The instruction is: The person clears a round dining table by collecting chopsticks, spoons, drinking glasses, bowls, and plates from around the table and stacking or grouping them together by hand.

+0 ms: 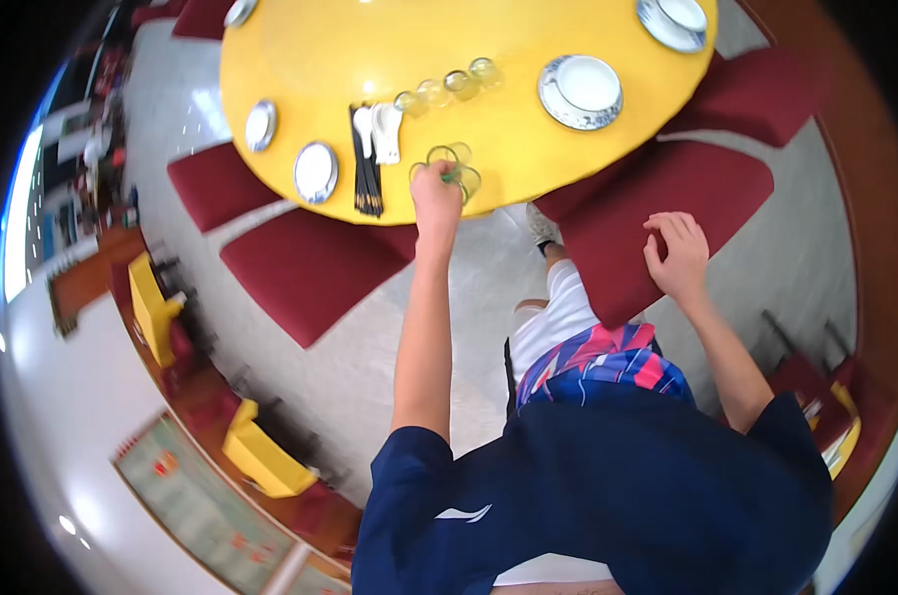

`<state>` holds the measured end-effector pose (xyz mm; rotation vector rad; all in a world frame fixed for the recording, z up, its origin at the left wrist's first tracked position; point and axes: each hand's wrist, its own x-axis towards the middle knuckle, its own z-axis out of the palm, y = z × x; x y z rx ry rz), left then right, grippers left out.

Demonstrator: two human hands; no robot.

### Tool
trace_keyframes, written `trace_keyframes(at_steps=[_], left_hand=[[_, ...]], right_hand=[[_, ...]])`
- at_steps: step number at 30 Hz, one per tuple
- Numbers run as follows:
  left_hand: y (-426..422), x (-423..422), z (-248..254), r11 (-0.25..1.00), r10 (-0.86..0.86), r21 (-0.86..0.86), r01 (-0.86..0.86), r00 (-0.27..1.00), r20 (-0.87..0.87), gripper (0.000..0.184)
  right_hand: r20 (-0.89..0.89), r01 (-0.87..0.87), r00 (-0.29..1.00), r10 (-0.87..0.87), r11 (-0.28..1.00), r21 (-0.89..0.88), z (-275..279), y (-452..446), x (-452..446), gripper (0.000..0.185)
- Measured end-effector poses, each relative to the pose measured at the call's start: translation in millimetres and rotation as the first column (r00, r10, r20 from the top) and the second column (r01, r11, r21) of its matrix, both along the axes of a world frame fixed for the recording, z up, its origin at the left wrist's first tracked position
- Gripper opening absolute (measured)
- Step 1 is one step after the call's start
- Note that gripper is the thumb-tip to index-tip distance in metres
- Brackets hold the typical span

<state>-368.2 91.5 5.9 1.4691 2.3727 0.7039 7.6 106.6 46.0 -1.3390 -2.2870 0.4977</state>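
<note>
My left hand (437, 193) reaches to the near edge of the yellow round table, its fingers closed down into a cluster of clear drinking glasses (469, 183). The fingertips are partly hidden among the rims. Left of that hand lie a bundle of black chopsticks (366, 183) and some white spoons (384, 129). Beyond it, several more glasses (456, 82) form a row. My right hand (679, 256) hangs over the seat of a red chair (667, 198), empty, with its fingers apart and slightly bent.
The yellow table (508, 169) also bears a bowl on a patterned plate (580, 94) at right and small stacked dishes (316, 173) at left. Red chairs (320, 273) stand close around its edge. Yellow-covered furniture (265, 456) lines the lower left.
</note>
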Motion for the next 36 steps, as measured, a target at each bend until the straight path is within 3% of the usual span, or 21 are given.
trace_keyframes(at_steps=[3, 8, 13, 17, 25, 30, 33, 35, 36], left_hand=[[48.1, -25.7, -28.7, 0.985, -0.173, -0.026, 0.172, 0.981, -0.084, 0.022], [95.7, -35.8, -60.5, 0.943, -0.322, -0.13, 0.305, 0.936, -0.143, 0.028], [113.2, -39.2, -81.8, 0.929, -0.334, -0.176, 0.324, 0.942, -0.028, 0.025], [121.2, -39.8, -88.1, 0.894, -0.39, -0.261, 0.364, 0.919, -0.054, 0.024], [122.2, -46.0, -90.6, 0.898, -0.403, -0.237, 0.371, 0.909, -0.104, 0.024], [119.2, -55.2, -83.3, 0.856, -0.424, -0.374, 0.358, 0.899, -0.109, 0.023], [116.4, -63.9, -78.3, 0.847, -0.444, -0.378, 0.373, 0.888, -0.118, 0.026], [112.6, -74.1, -76.5, 0.841, -0.463, -0.368, 0.396, 0.879, -0.114, 0.027], [114.0, -78.1, -77.0, 0.833, -0.489, -0.359, 0.421, 0.864, -0.121, 0.028]], right_hand=[[-0.014, 0.054, 0.998, -0.055, 0.997, -0.063, -2.3, 0.4, 4.3, 0.014], [-0.033, 0.152, 0.988, -0.154, 0.987, -0.056, -5.5, 0.5, 8.5, 0.01], [-0.051, 0.198, 0.978, -0.202, 0.978, -0.067, -10.9, -1.5, 13.2, 0.01], [-0.009, 0.219, 0.975, -0.221, 0.972, -0.088, -12.0, 0.7, 10.5, 0.01], [0.054, 0.39, 0.92, -0.388, 0.92, -0.032, -12.0, 7.5, -7.4, 0.008], [0.094, 0.42, 0.904, -0.416, 0.907, -0.021, -6.9, 12.2, -22.3, 0.008], [-0.019, 0.553, 0.816, -0.578, 0.789, -0.267, -22.0, 29.9, -55.5, 0.014], [0.007, 0.59, 0.752, -0.659, 0.669, -0.452, -37.9, 56.1, -87.4, 0.023], [-0.016, 0.606, 0.732, -0.681, 0.662, -0.441, -62.4, 71.0, -99.4, 0.028]])
